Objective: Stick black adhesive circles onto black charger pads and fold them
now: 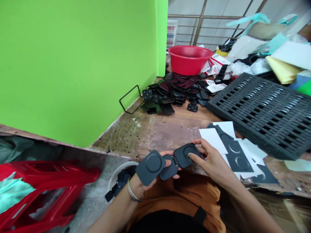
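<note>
My left hand (149,185) is closed at the table's front edge. A loose dark grey square pad (150,167) with a raised ring lies across it, under my thumb. The same hand also steadies the left panel of a hinged black folding charger (182,157), which looks like a wireless one. My right hand (210,160) grips the charger's other panel, thumb on its round centre and fingers at the top edge. The two panels are opened out, joined by a small metal hinge. Beside my right hand lie dark ring-embossed sheets (236,155) mixed with white papers (213,139).
Behind is a heap of black plates (173,94), with a red basin (189,60) beyond. A black slatted tray (262,110) and clutter fill the right. A green panel (80,71) walls the left. Below stand a white bin (114,176) and a red stool (48,181).
</note>
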A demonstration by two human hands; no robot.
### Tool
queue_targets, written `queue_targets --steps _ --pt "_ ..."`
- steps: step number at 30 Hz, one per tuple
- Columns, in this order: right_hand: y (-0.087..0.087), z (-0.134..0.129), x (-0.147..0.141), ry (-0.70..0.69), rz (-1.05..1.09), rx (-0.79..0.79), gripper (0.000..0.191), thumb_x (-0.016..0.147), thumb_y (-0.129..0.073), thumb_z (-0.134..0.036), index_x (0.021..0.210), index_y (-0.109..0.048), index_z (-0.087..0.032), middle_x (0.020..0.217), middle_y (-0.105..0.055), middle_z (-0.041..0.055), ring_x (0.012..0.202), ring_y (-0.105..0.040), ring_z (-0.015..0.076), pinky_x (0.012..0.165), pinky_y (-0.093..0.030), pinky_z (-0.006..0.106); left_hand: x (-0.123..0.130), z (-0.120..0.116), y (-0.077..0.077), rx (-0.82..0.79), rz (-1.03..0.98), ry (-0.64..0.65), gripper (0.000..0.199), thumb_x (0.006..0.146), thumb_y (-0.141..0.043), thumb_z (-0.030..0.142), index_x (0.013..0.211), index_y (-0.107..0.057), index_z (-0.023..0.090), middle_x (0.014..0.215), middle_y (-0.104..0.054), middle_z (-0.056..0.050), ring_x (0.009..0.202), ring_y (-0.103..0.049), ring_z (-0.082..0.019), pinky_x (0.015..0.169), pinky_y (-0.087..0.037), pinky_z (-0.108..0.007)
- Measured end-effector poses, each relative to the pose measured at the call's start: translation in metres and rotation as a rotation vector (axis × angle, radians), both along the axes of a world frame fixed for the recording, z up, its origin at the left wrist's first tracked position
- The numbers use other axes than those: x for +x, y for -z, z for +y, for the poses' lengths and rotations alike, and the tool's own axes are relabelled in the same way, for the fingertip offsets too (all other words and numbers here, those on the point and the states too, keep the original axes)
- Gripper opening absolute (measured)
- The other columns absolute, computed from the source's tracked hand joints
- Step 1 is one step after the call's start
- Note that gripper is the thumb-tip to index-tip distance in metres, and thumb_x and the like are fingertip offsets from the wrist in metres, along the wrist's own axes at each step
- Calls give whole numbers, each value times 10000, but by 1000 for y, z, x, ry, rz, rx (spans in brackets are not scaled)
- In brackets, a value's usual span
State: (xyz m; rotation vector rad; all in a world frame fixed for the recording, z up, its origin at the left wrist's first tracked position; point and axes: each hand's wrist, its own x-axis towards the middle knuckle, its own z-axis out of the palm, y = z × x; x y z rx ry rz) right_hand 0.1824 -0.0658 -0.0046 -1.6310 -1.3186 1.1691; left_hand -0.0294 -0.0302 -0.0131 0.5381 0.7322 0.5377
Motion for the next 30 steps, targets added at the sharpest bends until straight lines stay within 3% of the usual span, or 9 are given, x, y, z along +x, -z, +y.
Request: queue_targets --steps 17,30 --pt "-1 -2 2 0 84 -44 307 806 -599 -260 1072 -450 -235 833 -682 -22 717 -604 137 618 -437 219 -1 -2 3 1 -3 18 387 722 -728 197 1096 -636 163 1026 -697 -126 937 -672 -320 798 -553 -498" --pt "0 -2 0 19 41 -2 307 784 -598 -263 1063 -485 -203 817 -675 8 691 -609 158 599 -453 249 -1 -4 5 23 -26 51 357 782 -676 214 1134 -620 196 1072 -691 -113 964 -662 -311 809 -549 -462"
